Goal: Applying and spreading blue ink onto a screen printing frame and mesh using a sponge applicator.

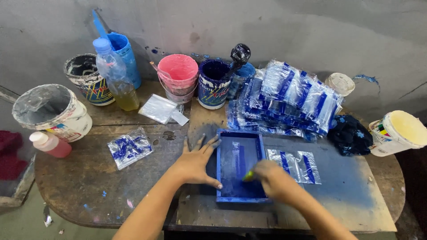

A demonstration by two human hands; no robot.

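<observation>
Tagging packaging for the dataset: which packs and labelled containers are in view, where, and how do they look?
Bag stack: back right, clear pouches with blue stripes.
Single bag: right of the blue frame, beside the right hand, clear with blue bars.
Loose bag: left of the left hand, clear, blue marks.
Blank bag: back centre, clear.
Labelled tubs: white far left, blue centre back, cream far right.

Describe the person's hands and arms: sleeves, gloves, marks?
Both forearms are bare as far as the frame shows, with no sleeves, gloves, watch or rings visible. The left hand looks mostly clean. The right hand is smeared with dark blue ink over the knuckles and fingers.
</observation>
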